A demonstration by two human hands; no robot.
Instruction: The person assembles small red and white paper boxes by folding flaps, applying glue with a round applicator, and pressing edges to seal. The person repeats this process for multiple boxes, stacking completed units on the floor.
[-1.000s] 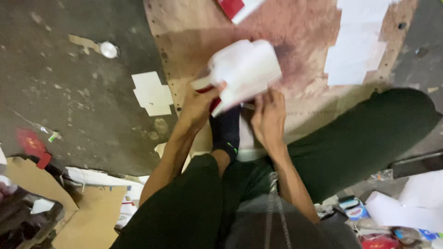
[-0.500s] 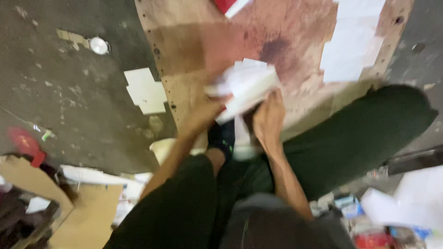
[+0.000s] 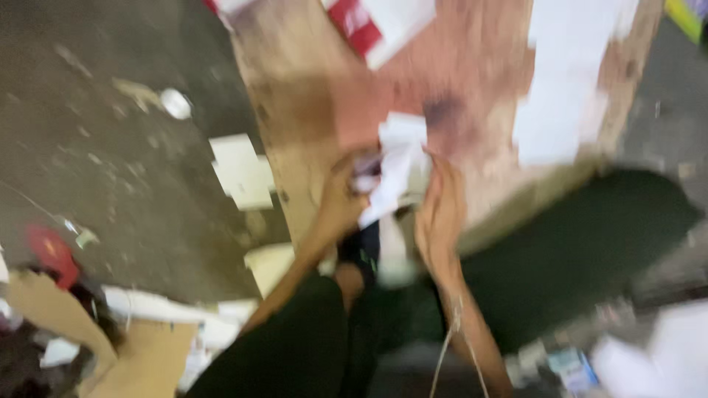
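The picture is blurred by motion. A white folded paper piece [image 3: 398, 166] stands on edge over a stained wooden board [image 3: 472, 81]. My left hand [image 3: 343, 195] grips its left side and my right hand [image 3: 440, 206] presses against its right side. Both forearms come up from my lap, between my dark trouser legs [image 3: 582, 258]. A dark sock [image 3: 361, 254] shows just below the hands.
White paper sheets [image 3: 568, 96] lie on the board's right part and a red-and-white pack [image 3: 380, 18] at its top. On the grey floor lie white scraps [image 3: 242, 171], a round lid [image 3: 175, 103], cardboard [image 3: 66, 324] and a red object [image 3: 50, 254].
The white paper went from held flat and broad to folded narrow and upright between both hands. The camera moved, so the board now sits closer and the picture is blurrier.
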